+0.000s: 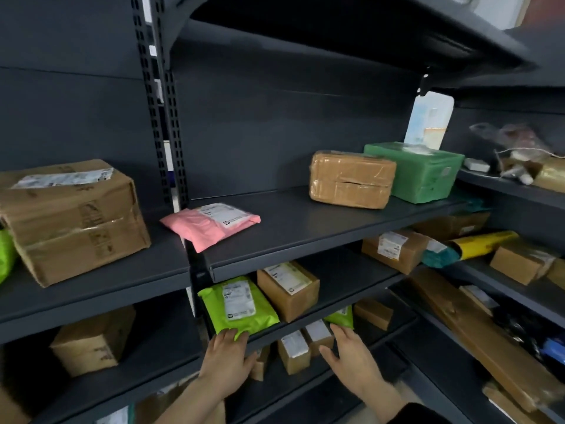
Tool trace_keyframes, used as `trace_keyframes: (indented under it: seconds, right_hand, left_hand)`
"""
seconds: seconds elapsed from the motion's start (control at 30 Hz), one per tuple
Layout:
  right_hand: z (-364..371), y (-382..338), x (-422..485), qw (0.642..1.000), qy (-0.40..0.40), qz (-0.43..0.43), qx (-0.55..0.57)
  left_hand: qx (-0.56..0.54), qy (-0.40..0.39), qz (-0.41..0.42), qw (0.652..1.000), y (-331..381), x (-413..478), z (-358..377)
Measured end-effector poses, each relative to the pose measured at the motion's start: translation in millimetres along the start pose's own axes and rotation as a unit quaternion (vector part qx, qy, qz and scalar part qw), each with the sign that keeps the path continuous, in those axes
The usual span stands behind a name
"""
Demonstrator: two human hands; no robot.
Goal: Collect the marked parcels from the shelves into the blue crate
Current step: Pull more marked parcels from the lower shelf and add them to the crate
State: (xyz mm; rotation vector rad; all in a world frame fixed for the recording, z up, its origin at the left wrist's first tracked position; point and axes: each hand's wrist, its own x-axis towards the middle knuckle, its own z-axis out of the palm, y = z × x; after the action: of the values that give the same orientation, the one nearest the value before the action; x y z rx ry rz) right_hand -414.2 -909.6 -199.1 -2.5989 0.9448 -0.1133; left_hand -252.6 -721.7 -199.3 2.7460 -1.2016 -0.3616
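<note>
A lime-green mailer parcel with a white label lies at the front of the lower middle shelf. My left hand reaches up to its near edge, fingertips touching the green wrap, fingers fairly straight. My right hand is spread open below the shelf edge, its fingertips by a second small green parcel one shelf lower. A brown labelled box sits right of the green mailer. No blue crate is in view.
The shelf above holds a pink mailer, a taped brown parcel and a green-wrapped box. A large brown carton sits at left. Small labelled boxes stand under my hands. More parcels fill the right-hand shelves.
</note>
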Motion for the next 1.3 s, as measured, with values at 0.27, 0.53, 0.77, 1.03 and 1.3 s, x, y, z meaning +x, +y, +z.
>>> trace_keyframes:
  seconds: [0.27, 0.53, 0.77, 1.03, 1.3]
  right_hand:
    - [-20.4, 48.7, 83.3, 0.995, -0.050, -0.058, 0.057]
    - [-13.9, 36.2, 165.0, 0.978, -0.124, -0.052, 0.162]
    - [4.8, 26.1, 176.0, 0.941, -0.174, -0.042, 0.286]
    - [7.7, 61.0, 138.5, 0.956, -0.102, -0.049, 0.271]
    - [5.5, 98.6, 113.3, 0.974, -0.048, -0.102, 0.198]
  left_hand:
    - [-0.117, 0.017, -0.097, 0.988, 65.5, 39.1, 5.2]
    - [-0.340, 0.003, -0.176, 0.924, 86.2, 97.5, 7.2]
    - [-0.487, 0.002, -0.186, 0.853, 85.7, 125.2, 12.6]
    - [-0.487, 0.024, -0.140, 0.862, 121.3, 102.0, 31.1]
    - [-0.496, 0.048, -0.105, 0.860, 156.3, 87.5, 55.5]
